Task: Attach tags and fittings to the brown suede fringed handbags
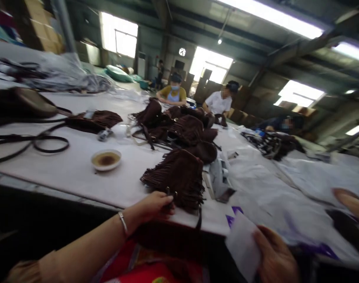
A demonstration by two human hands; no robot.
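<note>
My left hand [159,205], with a silver bracelet at the wrist, is closed at the near edge of a dark brown fringed bag [179,177]. Between the fingers is a small dark part with metal glints beside it; its exact shape is unclear. The bag lies on the white-covered table, its thin strap [200,218] hanging over the front edge. Lower right, my right hand [275,251], blurred, grips a white sheet of paper [243,243]. Purple pointed shapes [237,210] show at the sheet's upper edge.
More brown fringed bags [185,129] are heaped behind. A white dish [105,160] of brownish liquid stands left, near black straps [51,143]. A grey-white box-like object [219,181] sits right of the bag. Another person's arm [352,202] reaches in at right; co-workers [219,101] are across the table.
</note>
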